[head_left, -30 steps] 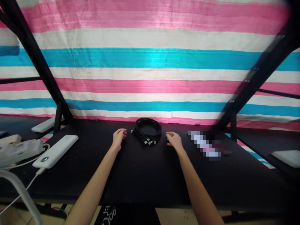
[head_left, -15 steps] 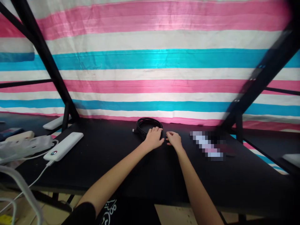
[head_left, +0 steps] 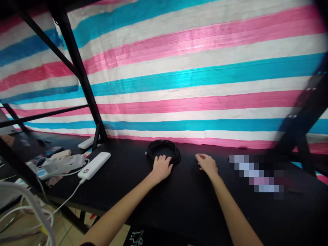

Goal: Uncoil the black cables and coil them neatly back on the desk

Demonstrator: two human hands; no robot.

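A coil of black cable (head_left: 162, 149) lies on the black table (head_left: 179, 201) close to the striped sheet. My left hand (head_left: 161, 167) rests on the coil's near edge, fingers laid over the cable ends, which it hides. My right hand (head_left: 207, 164) sits on the table to the right of the coil, apart from it, fingers loosely curled and holding nothing.
A white power bank (head_left: 94, 165) with a white lead lies at the table's left end. Beyond it are a white power strip (head_left: 61, 164) and loose cords. Black frame posts (head_left: 79, 71) rise at the left and right. A blurred patch (head_left: 256, 174) lies at the right.
My left hand came from the left of the coil onto its near edge. My right hand drew slightly away to the right. The view swung and tilted to the left.
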